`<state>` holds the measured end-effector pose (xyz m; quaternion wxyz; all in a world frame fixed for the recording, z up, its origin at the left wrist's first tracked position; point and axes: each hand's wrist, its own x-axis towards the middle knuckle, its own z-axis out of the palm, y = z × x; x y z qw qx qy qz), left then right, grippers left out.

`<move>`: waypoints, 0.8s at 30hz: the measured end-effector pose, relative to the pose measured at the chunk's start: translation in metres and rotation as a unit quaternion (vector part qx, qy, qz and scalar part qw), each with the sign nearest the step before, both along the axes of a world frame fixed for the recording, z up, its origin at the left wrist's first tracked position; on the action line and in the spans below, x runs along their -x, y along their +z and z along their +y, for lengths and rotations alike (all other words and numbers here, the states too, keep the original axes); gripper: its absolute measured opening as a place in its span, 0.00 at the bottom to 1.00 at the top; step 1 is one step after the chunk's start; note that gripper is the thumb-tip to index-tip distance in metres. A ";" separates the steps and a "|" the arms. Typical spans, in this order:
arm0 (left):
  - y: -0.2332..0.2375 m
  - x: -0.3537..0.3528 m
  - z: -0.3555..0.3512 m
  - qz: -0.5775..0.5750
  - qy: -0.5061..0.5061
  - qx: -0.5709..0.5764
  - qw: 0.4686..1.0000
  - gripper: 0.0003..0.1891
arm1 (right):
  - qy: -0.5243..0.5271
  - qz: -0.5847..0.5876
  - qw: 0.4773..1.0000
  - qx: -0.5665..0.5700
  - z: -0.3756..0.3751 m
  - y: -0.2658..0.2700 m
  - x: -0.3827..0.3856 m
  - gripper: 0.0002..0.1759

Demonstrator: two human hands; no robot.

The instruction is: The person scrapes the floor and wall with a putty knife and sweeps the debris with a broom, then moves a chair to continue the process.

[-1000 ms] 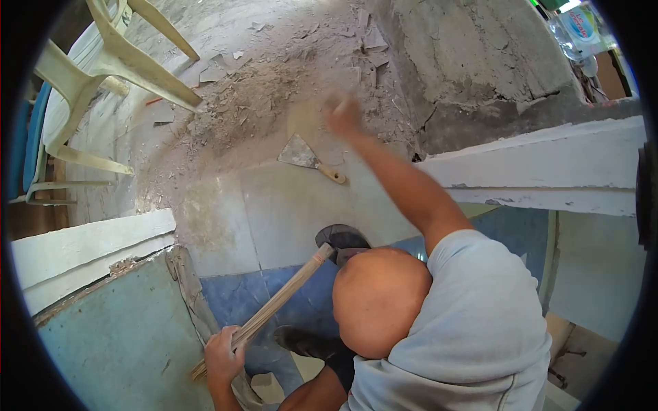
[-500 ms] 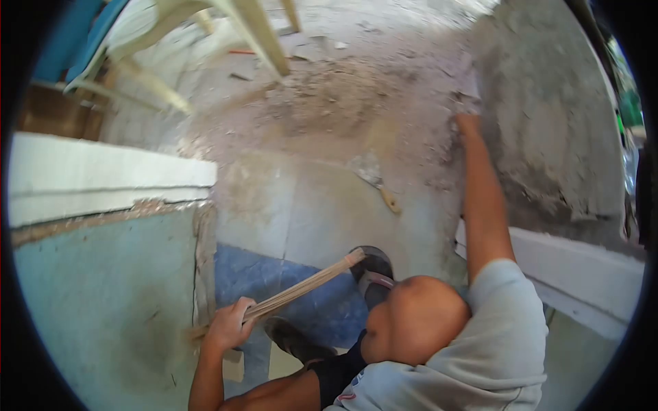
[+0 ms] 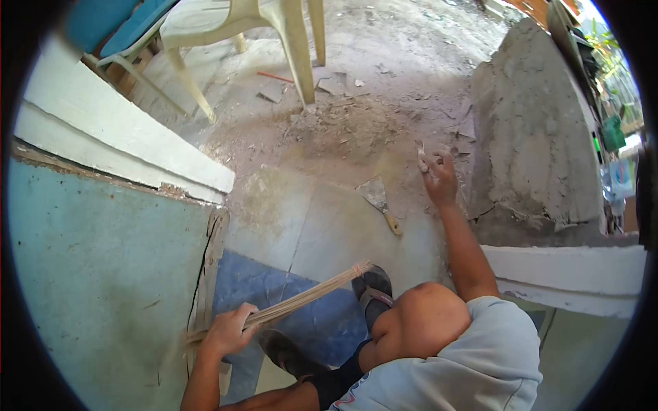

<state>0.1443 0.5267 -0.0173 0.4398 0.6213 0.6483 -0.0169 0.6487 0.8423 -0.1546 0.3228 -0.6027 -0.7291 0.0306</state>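
At the lower left, my left hand [image 3: 232, 330] is wrapped round a bundle of thin sticks [image 3: 308, 296], whose tied end reaches over my sandalled foot [image 3: 373, 284]. My right hand [image 3: 439, 177] is raised over the dusty floor on the right, pinching a small pale fragment [image 3: 421, 152] between its fingers. A putty knife [image 3: 377, 198] with a wooden handle lies on the tiles to the left of that hand. Beyond it is a heap of dirt and debris [image 3: 349, 127].
A plastic chair [image 3: 298, 55] stands at the top, with a red stick [image 3: 275, 77] by its legs. White door frame pieces [image 3: 123, 127] flank the left side. A rough cement slab [image 3: 524, 130] rises at right. Blue tiles [image 3: 257, 281] lie below.
My right hand has moved back from the slab's edge, toward me and slightly left, and a fragment now shows in its fingers. The view has shifted; my left hand still holds the stick bundle.
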 end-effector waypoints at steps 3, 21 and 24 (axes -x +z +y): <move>0.009 0.001 -0.010 0.002 0.009 -0.019 1.000 0.19 | 0.034 -0.037 0.999 -0.007 -0.008 -0.038 -0.006 0.21; 0.019 0.013 -0.006 -0.031 -0.005 -0.125 0.992 0.20 | -0.349 -0.224 0.847 -0.332 0.094 0.357 -0.211 0.08; 0.027 0.007 -0.003 -0.046 0.000 -0.125 0.991 0.18 | -0.335 -0.294 0.855 -0.265 0.089 0.359 -0.192 0.21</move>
